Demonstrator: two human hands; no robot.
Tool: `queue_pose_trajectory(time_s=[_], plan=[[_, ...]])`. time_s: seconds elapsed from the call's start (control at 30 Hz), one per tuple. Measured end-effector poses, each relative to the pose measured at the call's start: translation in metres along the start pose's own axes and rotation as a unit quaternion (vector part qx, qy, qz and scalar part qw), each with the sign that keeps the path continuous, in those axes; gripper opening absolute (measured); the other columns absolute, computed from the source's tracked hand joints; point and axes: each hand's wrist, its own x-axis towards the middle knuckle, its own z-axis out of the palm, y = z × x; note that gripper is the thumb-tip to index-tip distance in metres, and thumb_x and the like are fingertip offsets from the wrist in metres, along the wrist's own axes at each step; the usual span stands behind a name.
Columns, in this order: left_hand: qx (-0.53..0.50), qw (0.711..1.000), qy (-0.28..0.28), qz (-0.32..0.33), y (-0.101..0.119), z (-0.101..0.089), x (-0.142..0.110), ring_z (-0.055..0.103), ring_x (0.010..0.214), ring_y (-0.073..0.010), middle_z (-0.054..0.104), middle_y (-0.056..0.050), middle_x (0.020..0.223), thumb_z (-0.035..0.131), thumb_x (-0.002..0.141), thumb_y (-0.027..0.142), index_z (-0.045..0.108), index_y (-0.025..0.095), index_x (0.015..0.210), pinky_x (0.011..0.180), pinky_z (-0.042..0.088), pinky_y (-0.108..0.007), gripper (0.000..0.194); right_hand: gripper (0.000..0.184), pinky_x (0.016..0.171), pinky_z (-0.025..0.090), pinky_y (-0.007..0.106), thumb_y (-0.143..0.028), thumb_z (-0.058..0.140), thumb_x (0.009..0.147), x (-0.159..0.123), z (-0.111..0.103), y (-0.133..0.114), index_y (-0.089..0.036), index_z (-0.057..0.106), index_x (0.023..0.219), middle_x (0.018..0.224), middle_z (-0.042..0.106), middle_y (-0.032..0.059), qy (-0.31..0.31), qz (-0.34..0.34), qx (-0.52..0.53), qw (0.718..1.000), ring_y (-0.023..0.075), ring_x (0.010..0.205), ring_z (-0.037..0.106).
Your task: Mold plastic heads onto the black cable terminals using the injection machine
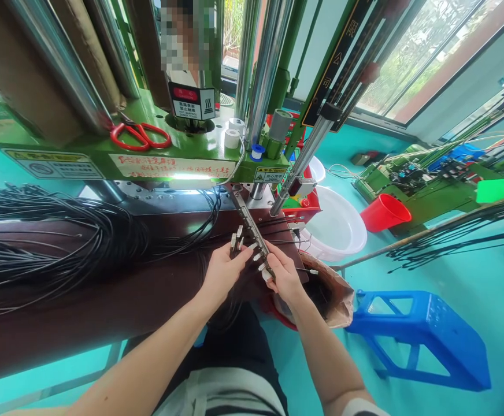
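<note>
My left hand (223, 271) is closed around several cable ends with silvery connectors (236, 238), which stick up past the thumb and forefinger. My right hand (285, 273) grips the near end of a long, narrow metal bar (248, 218) with slots along it. Pale connector pieces sit along the bar's near half, close to my left thumb. The bar slants away from me, its far end beside the press's metal bed (160, 199). Black cables lie on the brown table (165, 289) under and left of my hands.
A large black cable bundle (104, 231) covers the table's left. Red-handled scissors (141, 136) lie on the green press (148, 164). On the right are a white basin (343, 225), a red bucket (384, 214), a paper sack (341, 300) and a blue stool (438, 323).
</note>
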Motion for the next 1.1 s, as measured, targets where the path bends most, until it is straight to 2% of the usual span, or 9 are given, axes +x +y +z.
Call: queue_pose_trajectory(time_s=[0.2, 0.3, 0.37, 0.43, 0.5, 0.63, 0.77, 0.93, 1.1], plan=[[-0.021, 1.0, 0.005, -0.009, -0.002, -0.004, -0.001, 0.023, 0.034, -0.0029, 0.031, 0.01, 0.039, 0.064, 0.067, 0.036, 0.048, 0.017, 0.067, 0.034, 0.018, -0.016, 0.025, 0.049, 0.03, 0.023, 0.014, -0.042, 0.053, 0.084, -0.003, 0.006, -0.007, -0.021, 0.048, 0.128, 0.052, 0.038, -0.0072, -0.016, 0.0, -0.065, 0.998, 0.0023, 0.036, 0.027], [0.004, 1.0, 0.017, 0.025, -0.001, -0.005, -0.002, 0.029, 0.036, -0.0035, 0.037, 0.008, 0.043, 0.063, 0.07, 0.039, 0.05, 0.016, 0.068, 0.035, 0.022, -0.016, 0.026, 0.047, 0.029, 0.022, 0.013, -0.042, 0.054, 0.083, -0.004, 0.008, -0.007, -0.021, 0.052, 0.125, 0.052, 0.038, -0.007, -0.005, -0.002, -0.047, 0.999, 0.0026, 0.036, 0.029], [0.011, 0.997, 0.049, 0.061, 0.002, -0.005, -0.003, 0.035, 0.04, -0.004, 0.043, 0.005, 0.05, 0.06, 0.073, 0.041, 0.054, 0.015, 0.07, 0.037, 0.027, -0.016, 0.027, 0.047, 0.028, 0.021, 0.014, -0.043, 0.055, 0.082, -0.003, 0.007, -0.005, -0.02, 0.052, 0.124, 0.051, 0.038, -0.0069, 0.008, -0.006, -0.022, 1.0, 0.003, 0.035, 0.029], [-0.016, 0.992, 0.081, 0.093, 0.008, -0.005, -0.005, 0.034, 0.041, -0.0041, 0.041, 0.005, 0.052, 0.053, 0.079, 0.044, 0.056, 0.016, 0.078, 0.037, 0.027, -0.016, 0.029, 0.05, 0.027, 0.02, 0.014, -0.043, 0.056, 0.082, -0.003, 0.004, -0.003, -0.019, 0.05, 0.126, 0.049, 0.038, -0.0073, 0.018, -0.009, -0.002, 1.0, 0.0035, 0.034, 0.028], [-0.056, 0.989, 0.087, 0.102, 0.013, -0.005, -0.006, 0.028, 0.037, -0.0043, 0.034, 0.008, 0.048, 0.045, 0.083, 0.046, 0.052, 0.019, 0.085, 0.035, 0.022, -0.015, 0.028, 0.05, 0.027, 0.019, 0.014, -0.042, 0.056, 0.083, -0.002, 0.002, 0.0, -0.019, 0.049, 0.127, 0.048, 0.038, -0.0076, 0.02, -0.006, 0.013, 1.0, 0.0035, 0.034, 0.027], [-0.05, 0.994, 0.06, 0.081, 0.015, -0.006, -0.005, 0.025, 0.035, -0.004, 0.033, 0.011, 0.045, 0.049, 0.081, 0.042, 0.042, 0.021, 0.077, 0.034, 0.022, -0.015, 0.023, 0.048, 0.028, 0.019, 0.013, -0.041, 0.056, 0.083, -0.001, 0.0, 0.0, -0.02, 0.05, 0.126, 0.049, 0.039, -0.0072, 0.003, -0.006, 0.02, 1.0, 0.0032, 0.034, 0.028], [-0.056, 0.998, -0.006, 0.004, 0.015, -0.007, 0.001, 0.025, 0.034, -0.0025, 0.033, 0.01, 0.039, 0.064, 0.069, 0.039, 0.047, 0.016, 0.067, 0.035, 0.019, -0.016, 0.029, 0.047, 0.028, 0.019, 0.014, -0.041, 0.055, 0.084, -0.002, -0.001, 0.0, -0.019, 0.05, 0.126, 0.05, 0.039, -0.0067, -0.016, -0.01, 0.002, 1.0, 0.0033, 0.035, 0.029], [-0.072, 0.997, -0.006, -0.037, 0.021, -0.012, 0.004, 0.025, 0.033, -0.0015, 0.034, 0.01, 0.036, 0.072, 0.059, 0.039, 0.051, 0.014, 0.062, 0.034, 0.015, -0.016, 0.033, 0.046, 0.028, 0.02, 0.014, -0.04, 0.055, 0.084, -0.003, -0.003, 0.001, -0.019, 0.051, 0.125, 0.051, 0.039, -0.0064, -0.026, -0.012, -0.02, 0.999, 0.0033, 0.035, 0.028], [-0.082, 0.995, -0.018, -0.048, 0.023, -0.017, 0.006, 0.02, 0.031, -0.0006, 0.03, 0.011, 0.034, 0.073, 0.057, 0.036, 0.05, 0.014, 0.058, 0.034, 0.012, -0.016, 0.031, 0.046, 0.028, 0.019, 0.014, -0.041, 0.055, 0.083, -0.002, -0.002, -0.002, -0.019, 0.053, 0.124, 0.053, 0.041, -0.0052, -0.031, -0.006, -0.022, 0.999, 0.0034, 0.035, 0.03]])
